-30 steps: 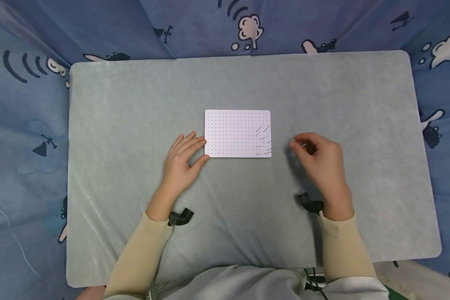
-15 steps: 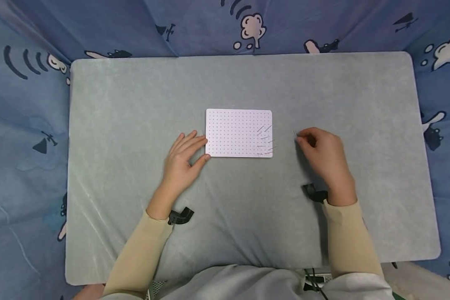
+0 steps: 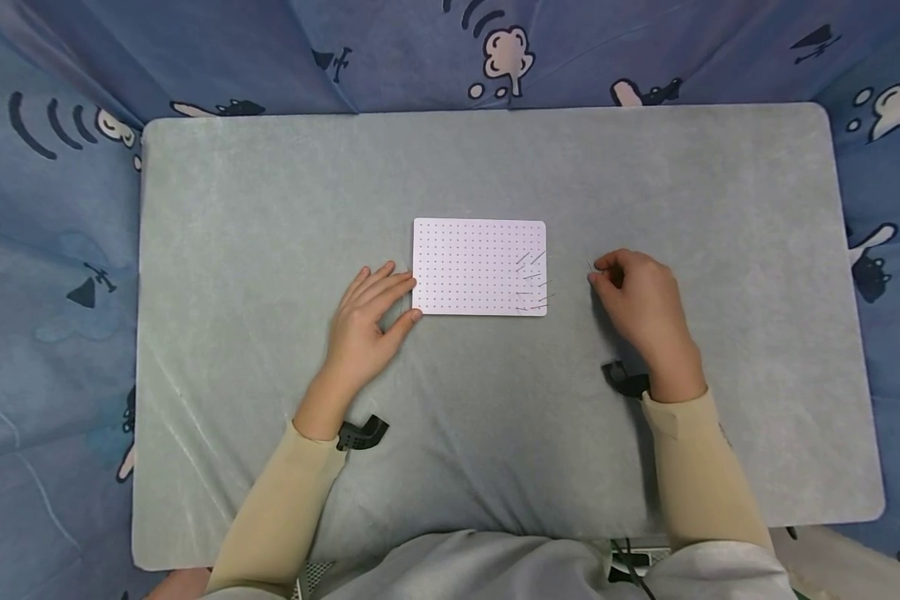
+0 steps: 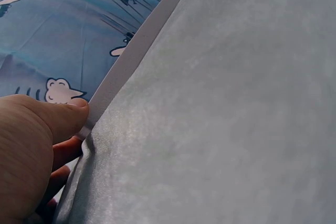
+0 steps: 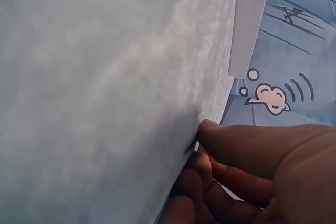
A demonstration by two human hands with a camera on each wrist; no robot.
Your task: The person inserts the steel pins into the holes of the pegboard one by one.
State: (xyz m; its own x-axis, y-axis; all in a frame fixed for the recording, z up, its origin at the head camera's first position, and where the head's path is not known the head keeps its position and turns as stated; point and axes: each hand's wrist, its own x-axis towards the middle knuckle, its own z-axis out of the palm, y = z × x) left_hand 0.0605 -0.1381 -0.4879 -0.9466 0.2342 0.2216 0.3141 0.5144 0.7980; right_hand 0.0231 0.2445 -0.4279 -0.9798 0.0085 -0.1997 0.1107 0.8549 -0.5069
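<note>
A white board (image 3: 465,267) with rows of small holes lies flat at mid-table. Several thin dark needles (image 3: 526,277) slant from its right part. My left hand (image 3: 360,333) rests at the board's left edge, fingers extended, with the thumb at the near left corner; the left wrist view also shows the thumb against the board's side (image 4: 126,61). To the right, apart from the board, my right hand (image 3: 641,300) pinches a thin needle (image 3: 591,264) between thumb and forefinger, its tip pointing up and left. In the right wrist view the fingers hide most of that needle.
A grey cloth-covered table (image 3: 307,192) carries the board. Blue patterned curtain (image 3: 420,58) hangs along the far side and both flanks. The person's body is at the near edge, where dark cables (image 3: 630,567) show.
My right hand has shifted slightly away from the body and to the right, still pinching the needle. The left hand stays at the board's edge, and the board keeps its place.
</note>
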